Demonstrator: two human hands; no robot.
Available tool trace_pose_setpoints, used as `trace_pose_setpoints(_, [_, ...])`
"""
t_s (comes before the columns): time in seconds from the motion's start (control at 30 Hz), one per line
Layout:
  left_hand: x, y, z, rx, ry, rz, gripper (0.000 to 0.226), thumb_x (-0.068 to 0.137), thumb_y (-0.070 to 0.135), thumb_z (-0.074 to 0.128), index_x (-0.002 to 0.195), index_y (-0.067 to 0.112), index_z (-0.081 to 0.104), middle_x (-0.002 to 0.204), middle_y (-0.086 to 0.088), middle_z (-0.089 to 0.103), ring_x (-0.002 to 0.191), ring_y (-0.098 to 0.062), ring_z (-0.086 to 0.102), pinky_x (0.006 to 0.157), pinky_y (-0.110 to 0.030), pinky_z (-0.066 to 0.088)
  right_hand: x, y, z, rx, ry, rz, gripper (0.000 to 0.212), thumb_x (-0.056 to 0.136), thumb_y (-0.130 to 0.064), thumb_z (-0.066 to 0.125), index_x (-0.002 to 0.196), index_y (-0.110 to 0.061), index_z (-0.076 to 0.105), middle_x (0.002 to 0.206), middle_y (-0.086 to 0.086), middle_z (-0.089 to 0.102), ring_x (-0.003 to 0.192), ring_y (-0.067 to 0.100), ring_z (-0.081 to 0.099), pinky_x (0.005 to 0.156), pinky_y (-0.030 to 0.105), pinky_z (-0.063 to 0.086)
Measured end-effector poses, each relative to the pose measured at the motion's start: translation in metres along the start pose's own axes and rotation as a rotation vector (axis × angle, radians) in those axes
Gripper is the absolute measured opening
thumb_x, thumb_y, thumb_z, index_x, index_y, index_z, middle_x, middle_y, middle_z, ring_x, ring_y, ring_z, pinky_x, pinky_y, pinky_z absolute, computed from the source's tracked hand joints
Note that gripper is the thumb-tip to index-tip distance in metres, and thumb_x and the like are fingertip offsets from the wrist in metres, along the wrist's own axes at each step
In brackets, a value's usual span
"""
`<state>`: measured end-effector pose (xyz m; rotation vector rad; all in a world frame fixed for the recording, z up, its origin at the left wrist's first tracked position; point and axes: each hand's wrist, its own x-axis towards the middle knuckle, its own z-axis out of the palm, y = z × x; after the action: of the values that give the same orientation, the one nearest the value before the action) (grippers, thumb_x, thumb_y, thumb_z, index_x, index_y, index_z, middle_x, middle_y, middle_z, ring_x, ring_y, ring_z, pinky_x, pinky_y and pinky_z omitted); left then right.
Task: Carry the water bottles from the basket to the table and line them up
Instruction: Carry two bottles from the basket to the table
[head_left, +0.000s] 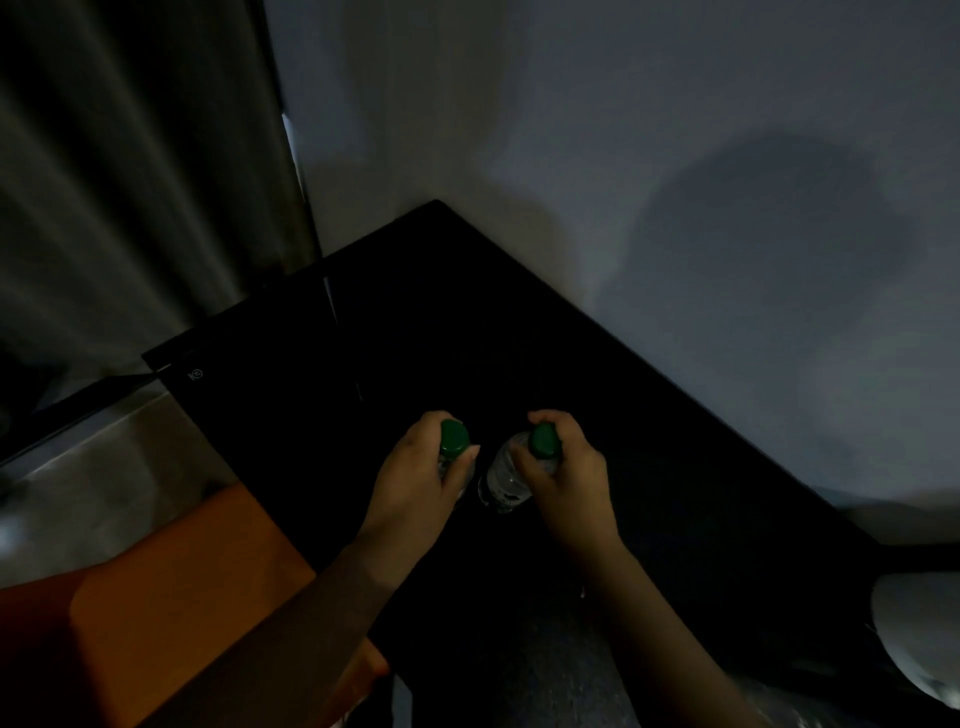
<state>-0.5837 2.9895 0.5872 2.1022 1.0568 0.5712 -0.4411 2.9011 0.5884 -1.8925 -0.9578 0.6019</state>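
Two clear water bottles with green caps are held side by side over a black table (597, 374). My left hand (415, 483) is closed around the neck of the left bottle (454, 439), whose body is mostly hidden by my fingers. My right hand (566, 478) grips the right bottle (511, 473) just under its cap; its clear body shows between my hands. In the dim light I cannot tell whether the bottles touch the tabletop. The basket is not in view.
A pale wall runs along the table's far right edge, and a curtain (130, 182) hangs at the left. An orange seat or cushion (171, 597) sits at the lower left beside the table. Something white (919, 634) lies at the lower right edge.
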Motion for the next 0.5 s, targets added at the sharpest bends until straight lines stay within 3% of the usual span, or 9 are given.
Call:
trace_pose_setpoints(0.1, [0.001, -0.001, -0.002, -0.011, -0.023, -0.018, 0.03, 0.092, 0.035, 0.053, 0.115, 0.016, 0.051, 0.102, -0.003, 0.059, 0.091, -0.017, 0.06, 0.078, -0.036, 0.051, -0.004, -0.005, -0.01, -0.009, -0.038, 0.098, 0.058, 0.084, -0.023, 0.069, 0.136, -0.026, 0.041, 0.116, -0.023, 0.052, 0.104, -0.01, 0.054, 0.085, 0.01, 0.046])
trace_pose_setpoints(0.17, [0.003, 0.001, -0.003, -0.049, -0.039, -0.051, 0.028, 0.092, 0.032, 0.056, 0.113, 0.015, 0.052, 0.101, -0.003, 0.059, 0.09, -0.017, 0.059, 0.078, -0.036, 0.051, -0.009, -0.005, -0.021, -0.164, -0.038, 0.115, 0.066, 0.083, -0.03, 0.069, 0.141, -0.025, 0.038, 0.13, -0.017, 0.045, 0.118, -0.002, 0.046, 0.094, 0.016, 0.04])
trace_pose_setpoints(0.3, [0.005, 0.005, -0.008, -0.089, -0.098, -0.079, 0.019, 0.091, 0.027, 0.058, 0.102, 0.013, 0.052, 0.091, -0.004, 0.057, 0.08, -0.016, 0.057, 0.068, -0.027, 0.044, -0.03, -0.004, -0.041, -0.541, -0.099, 0.128, 0.059, 0.084, -0.033, 0.068, 0.136, -0.017, 0.044, 0.134, 0.003, 0.049, 0.116, 0.016, 0.052, 0.087, 0.018, 0.04])
trace_pose_setpoints(0.43, [0.015, 0.005, -0.017, -0.02, -0.212, -0.047, 0.017, 0.09, 0.022, 0.058, 0.089, 0.007, 0.05, 0.08, -0.004, 0.049, 0.069, -0.018, 0.05, 0.062, -0.027, 0.036, -0.053, -0.005, -0.048, -0.657, -0.143, 0.189, 0.052, 0.085, -0.031, 0.067, 0.132, -0.02, 0.048, 0.127, 0.003, 0.052, 0.104, 0.014, 0.057, 0.08, 0.017, 0.044])
trace_pose_setpoints(0.5, [0.024, 0.01, -0.023, 0.059, -0.302, -0.022, 0.018, 0.09, 0.022, 0.059, 0.095, 0.006, 0.053, 0.089, -0.007, 0.053, 0.077, -0.021, 0.053, 0.066, -0.03, 0.042, -0.063, -0.008, -0.05, -0.674, -0.143, 0.234, 0.049, 0.084, -0.03, 0.067, 0.129, -0.019, 0.051, 0.125, 0.003, 0.054, 0.104, 0.015, 0.058, 0.083, 0.022, 0.047])
